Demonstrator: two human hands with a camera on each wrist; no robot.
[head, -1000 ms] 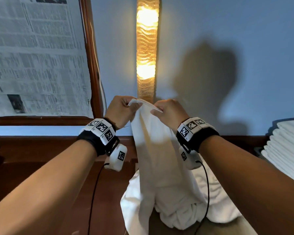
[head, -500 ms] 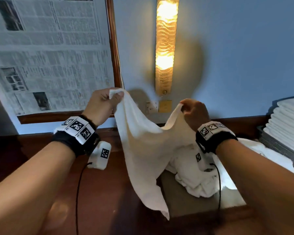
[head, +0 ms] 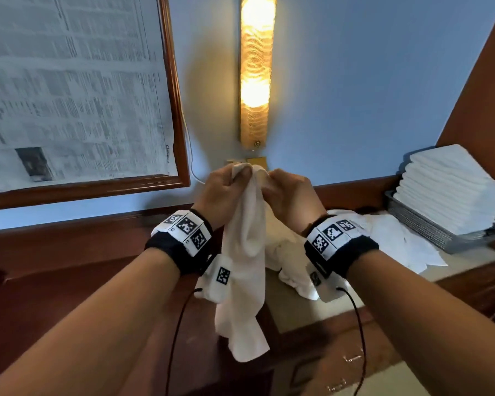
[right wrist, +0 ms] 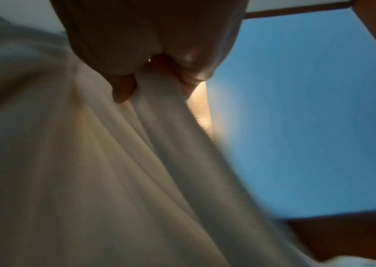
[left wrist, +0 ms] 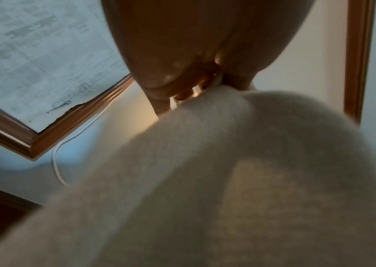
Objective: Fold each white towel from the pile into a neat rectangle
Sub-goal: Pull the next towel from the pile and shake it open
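A white towel (head: 245, 267) hangs doubled in the air in front of me, its lower end level with the desk edge. My left hand (head: 223, 192) pinches its top edge, and my right hand (head: 286, 195) pinches the same edge right beside it, knuckles almost touching. In the left wrist view the towel (left wrist: 205, 180) fills the lower frame under the pinching fingers (left wrist: 180, 90). The right wrist view shows the thumb and fingers (right wrist: 123, 90) curled into the cloth (right wrist: 113, 180). Behind the hands lies the rumpled pile of white towels (head: 295, 252).
A stack of folded white towels (head: 446, 187) sits in a grey basket (head: 423, 227) at the right. The dark wooden desk (head: 55, 281) spreads to the left. A lit wall lamp (head: 255, 70) and a framed newspaper (head: 69, 90) hang on the blue wall.
Half a second ago my hands held the towel's top corners apart; they have come together, so the towel hangs doubled lengthwise. The view has tilted down a little.
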